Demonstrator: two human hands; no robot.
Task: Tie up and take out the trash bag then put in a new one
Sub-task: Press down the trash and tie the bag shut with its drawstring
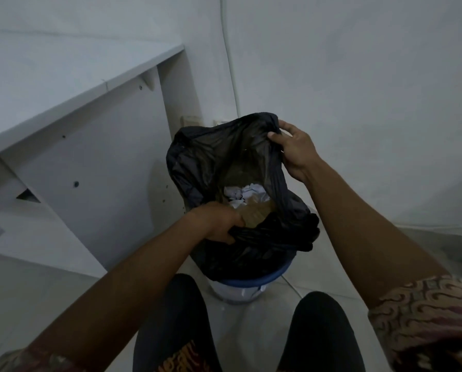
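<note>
Head view: crumpled paper (242,194) inside open trash bag (197,167)

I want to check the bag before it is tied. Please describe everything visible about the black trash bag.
The black trash bag is thin, crinkled, slightly see-through plastic. It sits in a bin with a blue rim, its upper part pulled up above the rim. Its mouth is open, not tied, showing crumpled white paper inside. The left hand grips the near edge; the right hand holds the far edge higher.
</note>
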